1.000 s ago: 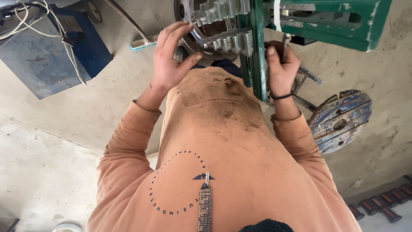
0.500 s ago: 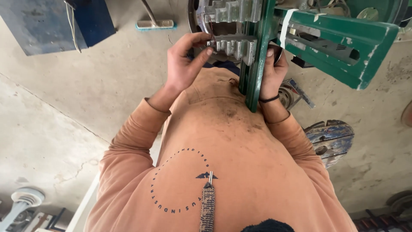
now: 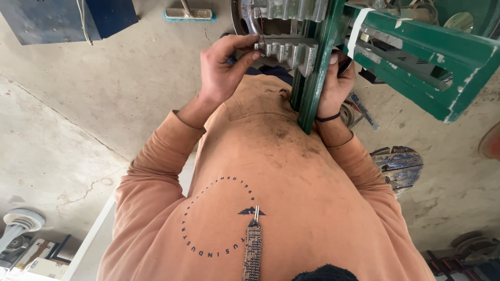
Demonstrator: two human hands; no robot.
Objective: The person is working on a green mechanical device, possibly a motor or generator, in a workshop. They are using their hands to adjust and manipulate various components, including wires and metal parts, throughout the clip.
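- You are looking straight down your own chest, which is covered by an orange sweatshirt [image 3: 291, 171] with dark smudges near the collar and a round printed emblem lower down.
- Your left hand [image 3: 221, 70] reaches up from its orange sleeve and grasps the grey toothed metal block [image 3: 286, 49], thumb beneath it and fingers curled over its left end.
- That ridged block sits near the top centre of the view, just above your collar, with its right end against the green painted metal upright [image 3: 312, 78].
- Your right hand [image 3: 336, 83] is wrapped around the far side of the same upright, thumb pressed flat on the green paint; a thin dark band circles the wrist. What the hidden fingers are doing, you cannot tell.
- A second ridged grey metal piece [image 3: 291, 9] lies just above the block, at the upper edge.
- A chipped green metal beam [image 3: 432, 57] slants off to the right from the upright, with a strip of white tape [image 3: 357, 31] wrapped around it.
- Below everything lies a pale concrete floor [image 3: 78, 114] with a crack running across it.
- On the floor, a blue metal box [image 3: 62, 18] stands at top left, and a teal-backed scrubbing brush [image 3: 188, 14] rests just beside it.
- A worn blue round disc [image 3: 398, 166] lies on the floor beside your right elbow.
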